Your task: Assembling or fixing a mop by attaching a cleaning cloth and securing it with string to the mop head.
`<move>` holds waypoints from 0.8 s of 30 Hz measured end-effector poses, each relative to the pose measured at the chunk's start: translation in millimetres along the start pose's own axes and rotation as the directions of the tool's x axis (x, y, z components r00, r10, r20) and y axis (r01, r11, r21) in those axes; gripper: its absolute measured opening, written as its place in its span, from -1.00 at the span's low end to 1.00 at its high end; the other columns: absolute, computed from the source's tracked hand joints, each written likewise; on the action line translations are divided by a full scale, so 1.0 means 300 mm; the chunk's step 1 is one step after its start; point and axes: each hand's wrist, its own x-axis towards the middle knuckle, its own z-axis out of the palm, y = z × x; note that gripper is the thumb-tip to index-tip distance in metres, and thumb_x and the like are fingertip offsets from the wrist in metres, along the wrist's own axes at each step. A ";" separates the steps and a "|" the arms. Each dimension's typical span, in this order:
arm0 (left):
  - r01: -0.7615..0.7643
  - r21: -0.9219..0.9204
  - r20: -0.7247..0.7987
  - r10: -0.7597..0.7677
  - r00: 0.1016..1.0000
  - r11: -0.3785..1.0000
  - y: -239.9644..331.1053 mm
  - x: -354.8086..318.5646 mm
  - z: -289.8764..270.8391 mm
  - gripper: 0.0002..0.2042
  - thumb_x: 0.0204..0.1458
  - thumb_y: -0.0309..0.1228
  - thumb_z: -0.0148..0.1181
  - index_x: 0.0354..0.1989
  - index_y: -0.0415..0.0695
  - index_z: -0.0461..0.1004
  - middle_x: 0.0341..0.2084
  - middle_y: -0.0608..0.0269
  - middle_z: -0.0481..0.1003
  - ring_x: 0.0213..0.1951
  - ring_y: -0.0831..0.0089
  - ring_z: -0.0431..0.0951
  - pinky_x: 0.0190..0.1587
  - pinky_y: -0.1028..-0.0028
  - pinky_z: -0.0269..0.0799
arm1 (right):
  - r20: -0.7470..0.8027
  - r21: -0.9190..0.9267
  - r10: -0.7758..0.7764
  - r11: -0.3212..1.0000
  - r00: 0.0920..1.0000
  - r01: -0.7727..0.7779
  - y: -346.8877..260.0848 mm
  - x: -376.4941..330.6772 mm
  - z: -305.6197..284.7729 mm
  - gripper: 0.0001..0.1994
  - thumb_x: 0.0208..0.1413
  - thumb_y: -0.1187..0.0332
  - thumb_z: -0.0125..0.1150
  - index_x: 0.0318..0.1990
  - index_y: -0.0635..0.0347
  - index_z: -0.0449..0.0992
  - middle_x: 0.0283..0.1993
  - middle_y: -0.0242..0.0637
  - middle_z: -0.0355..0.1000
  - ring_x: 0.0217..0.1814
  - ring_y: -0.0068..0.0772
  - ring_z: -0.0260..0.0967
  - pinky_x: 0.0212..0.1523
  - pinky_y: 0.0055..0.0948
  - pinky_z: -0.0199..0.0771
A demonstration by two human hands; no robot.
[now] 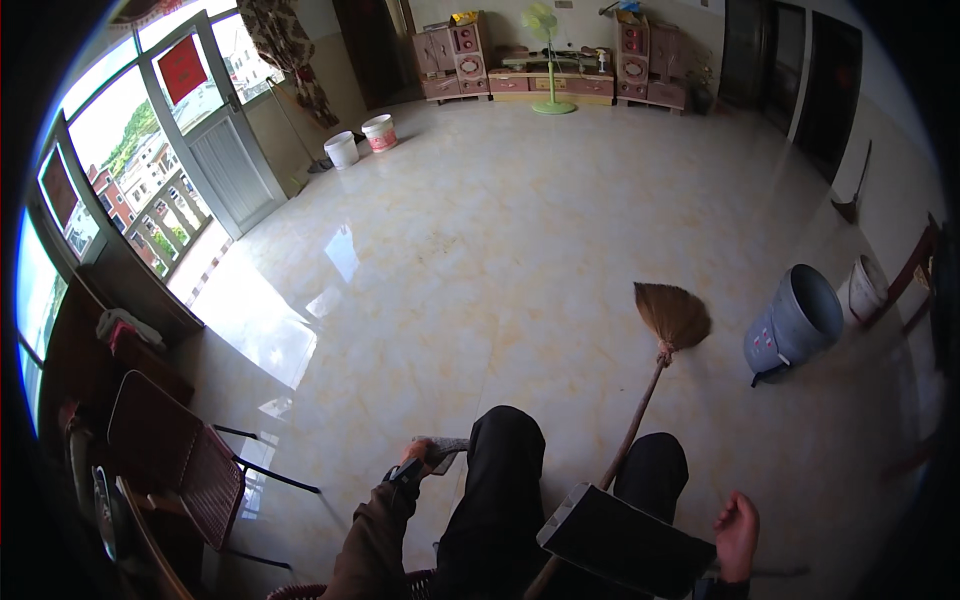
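Observation:
I sit with dark trousers and both knees in view. My left hand (pixel 415 457) is closed on a grey cloth (pixel 441 452) beside my left knee. To the right of my lap, my right hand (pixel 738 525) is raised with its fingers curled in, and nothing shows in it. A flat black panel with a grey edge (pixel 630 540) lies over my lap, close to that hand; its exact kind is unclear. A long-handled broom (pixel 675 318) has its bristles on the floor ahead. Its stick runs back between my knees, partly hidden by the panel.
A grey-blue bucket (pixel 795 325) and a white bucket (pixel 866 288) stand right. A brown woven chair (pixel 190 460) is at left, near an open door (pixel 215 130). Farther off are two pails (pixel 341 150), a green fan (pixel 552 60) and a low cabinet (pixel 515 85).

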 end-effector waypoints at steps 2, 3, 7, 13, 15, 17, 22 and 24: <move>-0.033 -0.028 -0.018 0.033 0.999 0.999 -0.034 0.027 0.009 -0.61 -0.24 -0.24 0.44 -0.20 -0.07 0.54 -0.34 0.09 0.56 -0.15 0.08 0.57 -0.05 0.21 0.49 | 0.001 -0.018 0.016 1.000 1.000 -0.016 -0.009 -0.001 0.009 -0.89 0.23 0.24 0.12 -0.22 0.01 0.48 -0.44 -0.57 0.36 -0.47 -0.65 0.33 -0.47 -0.55 0.36; -0.108 -0.009 -0.056 0.108 0.993 0.994 -0.035 0.050 -0.017 -0.60 -0.24 -0.23 0.44 -0.19 -0.07 0.54 -0.33 0.09 0.56 -0.16 0.08 0.57 -0.05 0.21 0.49 | 0.004 -0.017 0.030 0.999 1.000 -0.030 -0.016 -0.008 0.024 -0.89 0.23 0.24 0.12 -0.22 0.01 0.48 -0.44 -0.57 0.37 -0.47 -0.64 0.33 -0.47 -0.55 0.37; -0.513 0.202 -0.202 0.548 0.812 0.834 0.211 0.287 -0.160 -0.61 -0.18 -0.24 0.41 -0.16 -0.09 0.51 -0.32 0.12 0.57 -0.14 0.10 0.58 -0.01 0.20 0.48 | 0.007 0.001 0.019 1.000 1.000 -0.019 -0.028 0.006 0.008 -0.90 0.24 0.25 0.12 -0.22 0.01 0.49 -0.46 -0.55 0.38 -0.49 -0.61 0.35 -0.47 -0.52 0.41; 0.192 -0.837 0.013 -0.333 0.943 0.512 0.878 0.365 -0.481 0.00 0.02 0.04 0.28 0.42 -0.07 -0.32 0.43 -0.11 -0.31 0.33 -0.55 -0.16 0.18 -0.33 0.18 | -0.131 0.038 0.041 0.999 0.991 -0.036 -0.033 -0.021 0.105 -0.85 0.29 0.26 0.07 -0.33 0.04 0.43 -0.51 -0.47 0.33 -0.67 -0.58 0.18 -0.60 -0.50 0.27; 0.181 -0.742 -0.047 -0.319 0.946 0.646 0.910 0.299 -0.457 0.05 0.02 0.04 0.28 0.46 -0.09 -0.37 0.39 -0.20 -0.12 0.33 -0.40 -0.01 0.17 -0.33 0.18 | -0.147 0.048 0.027 0.999 0.989 -0.020 -0.036 -0.029 0.136 -0.83 0.30 0.29 0.05 -0.34 0.09 0.43 -0.50 -0.39 0.34 -0.71 -0.53 0.16 -0.64 -0.47 0.25; 0.082 -0.715 -0.070 -0.188 0.980 0.694 0.931 0.191 -0.392 -0.05 0.07 -0.06 0.26 0.44 -0.22 -0.24 0.23 -0.21 0.20 0.28 -0.18 0.18 0.17 -0.23 0.27 | -0.063 0.085 0.032 0.996 0.998 -0.027 -0.021 -0.020 0.095 -0.87 0.28 0.35 0.07 -0.26 0.17 0.48 -0.44 -0.31 0.41 -0.61 -0.44 0.32 -0.59 -0.41 0.38; 0.060 -0.703 0.278 0.196 0.941 0.708 1.100 -0.063 -0.178 -0.48 0.22 -0.20 0.10 0.19 -0.39 0.30 -0.13 0.01 0.53 -0.06 0.30 0.55 0.02 0.34 0.49 | 0.013 -0.035 -0.031 0.999 0.999 0.031 -0.031 -0.030 0.053 -0.88 0.24 0.25 0.13 -0.20 0.04 0.49 -0.45 -0.52 0.39 -0.47 -0.60 0.38 -0.48 -0.52 0.41; -0.077 -0.602 0.354 0.351 0.867 0.795 1.102 -0.150 -0.116 -0.46 0.24 -0.16 0.08 0.20 -0.39 0.30 -0.11 0.01 0.54 -0.05 0.32 0.55 0.05 0.39 0.46 | 0.013 -0.049 -0.038 0.998 0.999 0.039 -0.019 -0.043 0.073 -0.88 0.23 0.25 0.14 -0.21 0.05 0.49 -0.45 -0.52 0.38 -0.47 -0.61 0.37 -0.49 -0.51 0.41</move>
